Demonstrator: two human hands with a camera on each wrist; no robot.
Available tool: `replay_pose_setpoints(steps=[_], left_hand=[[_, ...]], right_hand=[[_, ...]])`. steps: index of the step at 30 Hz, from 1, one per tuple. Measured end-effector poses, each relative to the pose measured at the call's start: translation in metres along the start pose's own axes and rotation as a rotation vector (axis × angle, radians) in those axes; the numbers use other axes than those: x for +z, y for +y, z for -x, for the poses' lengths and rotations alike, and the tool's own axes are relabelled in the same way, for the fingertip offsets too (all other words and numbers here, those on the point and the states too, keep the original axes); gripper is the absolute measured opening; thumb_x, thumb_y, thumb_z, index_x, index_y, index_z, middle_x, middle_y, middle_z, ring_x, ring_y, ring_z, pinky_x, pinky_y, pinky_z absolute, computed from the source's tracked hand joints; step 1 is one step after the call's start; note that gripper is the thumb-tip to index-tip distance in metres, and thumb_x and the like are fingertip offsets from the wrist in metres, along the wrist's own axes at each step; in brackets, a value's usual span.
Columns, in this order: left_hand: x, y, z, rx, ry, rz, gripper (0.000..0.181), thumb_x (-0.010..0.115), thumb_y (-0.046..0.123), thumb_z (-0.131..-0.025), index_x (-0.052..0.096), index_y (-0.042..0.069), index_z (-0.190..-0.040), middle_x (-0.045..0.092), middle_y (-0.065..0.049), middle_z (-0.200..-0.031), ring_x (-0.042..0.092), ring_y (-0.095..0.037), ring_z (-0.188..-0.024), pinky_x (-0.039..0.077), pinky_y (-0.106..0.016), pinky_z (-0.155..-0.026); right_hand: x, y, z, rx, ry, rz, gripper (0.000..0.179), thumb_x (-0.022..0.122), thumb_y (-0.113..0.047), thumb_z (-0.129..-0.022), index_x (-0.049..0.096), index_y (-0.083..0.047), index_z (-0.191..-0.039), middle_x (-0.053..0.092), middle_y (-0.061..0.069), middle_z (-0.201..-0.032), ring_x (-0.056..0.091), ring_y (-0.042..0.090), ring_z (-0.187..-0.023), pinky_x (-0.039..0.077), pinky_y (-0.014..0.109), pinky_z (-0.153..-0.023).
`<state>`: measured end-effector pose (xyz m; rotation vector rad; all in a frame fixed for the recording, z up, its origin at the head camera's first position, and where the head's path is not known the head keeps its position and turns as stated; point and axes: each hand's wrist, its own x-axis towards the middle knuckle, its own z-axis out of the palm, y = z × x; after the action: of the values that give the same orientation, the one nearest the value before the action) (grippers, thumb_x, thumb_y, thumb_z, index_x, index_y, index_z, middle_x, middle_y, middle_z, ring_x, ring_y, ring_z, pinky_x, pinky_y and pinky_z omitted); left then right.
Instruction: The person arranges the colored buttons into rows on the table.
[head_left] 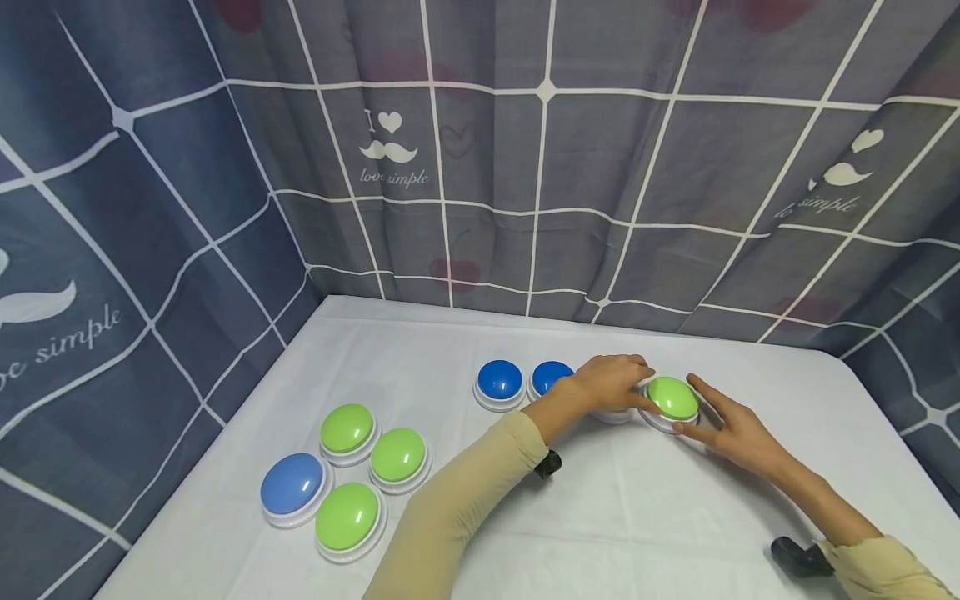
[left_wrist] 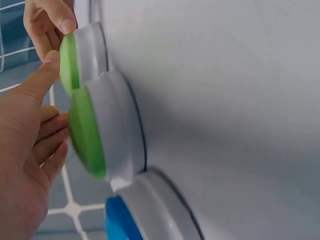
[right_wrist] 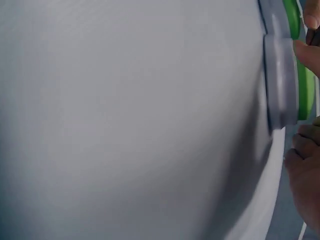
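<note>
At the right end of a row of push buttons, a green push button [head_left: 672, 398] on a round white base sits between both hands. My right hand [head_left: 738, 433] holds its right side, the thumb near and the fingers at the far side. My left hand [head_left: 611, 383] reaches in from the left, its thumb touching that button's edge. Under the left hand is another green push button [left_wrist: 89, 134], mostly hidden in the head view. Left of it in the row stand two blue push buttons, one [head_left: 551, 377] partly behind the left wrist and one [head_left: 500, 382] in full view.
At the left of the white-covered table [head_left: 637, 517] is a cluster of a blue button [head_left: 292, 485] and three green buttons, one at the back [head_left: 347, 429], one right [head_left: 398, 456], one in front [head_left: 347, 517]. A grey checked curtain [head_left: 487, 167] encloses the table.
</note>
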<state>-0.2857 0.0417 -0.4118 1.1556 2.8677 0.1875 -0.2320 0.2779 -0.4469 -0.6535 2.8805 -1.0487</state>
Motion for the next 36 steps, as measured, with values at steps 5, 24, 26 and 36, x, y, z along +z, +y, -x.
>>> replay_pose_setpoints(steps=[5,24,26,36], left_hand=[[-0.015,-0.008,0.020,-0.001,0.060,0.056,0.071,0.062,0.062,-0.089,0.055,0.016,-0.143,0.054,0.007,-0.140,0.049,-0.005,-0.127,0.044,-0.022,-0.098],[-0.062,-0.040,0.182,-0.156,0.089,0.047,0.066,0.078,0.052,-0.081,0.064,0.010,-0.130,0.064,-0.003,-0.122,0.062,-0.015,-0.106,0.054,-0.032,-0.086],[-0.065,-0.050,0.209,-0.225,0.076,0.069,0.069,0.080,0.051,-0.079,0.064,0.007,-0.131,0.063,-0.005,-0.124,0.062,-0.018,-0.110,0.053,-0.036,-0.089],[-0.064,-0.077,0.336,-0.483,0.115,0.111,0.080,0.081,0.054,-0.075,0.062,-0.002,-0.129,0.061,-0.013,-0.127,0.060,-0.032,-0.116,0.051,-0.051,-0.090]], right_hand=[[-0.002,-0.011,-0.006,-0.073,0.083,-0.011,0.086,0.078,-0.027,-0.087,0.030,-0.007,-0.155,0.036,0.031,-0.150,0.033,0.059,-0.132,0.031,0.073,-0.097],[0.055,-0.126,-0.037,-0.238,0.045,-0.115,0.081,0.078,-0.033,-0.086,0.037,-0.018,-0.154,0.040,0.010,-0.154,0.036,0.036,-0.140,0.032,0.061,-0.108],[0.068,-0.143,-0.040,-0.265,0.009,-0.146,0.081,0.079,-0.035,-0.086,0.038,-0.017,-0.154,0.040,0.008,-0.154,0.037,0.034,-0.140,0.032,0.059,-0.108],[0.137,-0.211,-0.051,-0.368,-0.205,-0.218,0.088,0.081,-0.040,-0.082,0.038,-0.010,-0.153,0.039,0.003,-0.155,0.034,0.022,-0.143,0.031,0.046,-0.113]])
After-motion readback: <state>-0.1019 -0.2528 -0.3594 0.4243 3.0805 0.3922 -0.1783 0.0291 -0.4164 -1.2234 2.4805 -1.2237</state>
